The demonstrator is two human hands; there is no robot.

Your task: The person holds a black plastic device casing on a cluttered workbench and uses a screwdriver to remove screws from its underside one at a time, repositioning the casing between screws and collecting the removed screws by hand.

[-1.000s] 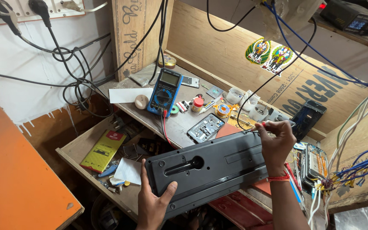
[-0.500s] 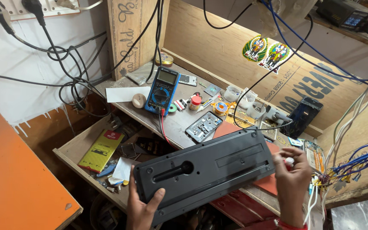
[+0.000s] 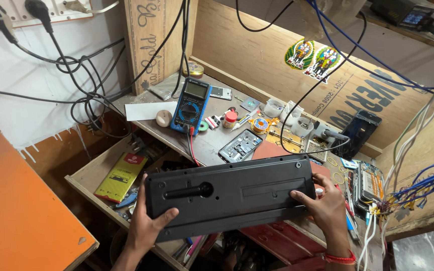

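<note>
I see both grips closed on black casing [image 3: 229,200] — left hand [image 3: 146,228] at 9, right hand [image 3: 325,206] at 3. Risk: casing slips, knocks multimeter [image 3: 192,105] at 12 on counter [image 3: 212,145].

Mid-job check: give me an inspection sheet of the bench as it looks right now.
Surface: wooden bench, crowded; open drawer below.
Job's things: long black casing, back side up, held level above the bench.
Clutter: blue multimeter, opened phone, solder reel, yellow box in the drawer.
Grippers: left hand grips the casing's left end; right hand its right end.
Cables: black leads hang from wall sockets; blue and white wires at right.
Surroundings: orange board at left.
</note>
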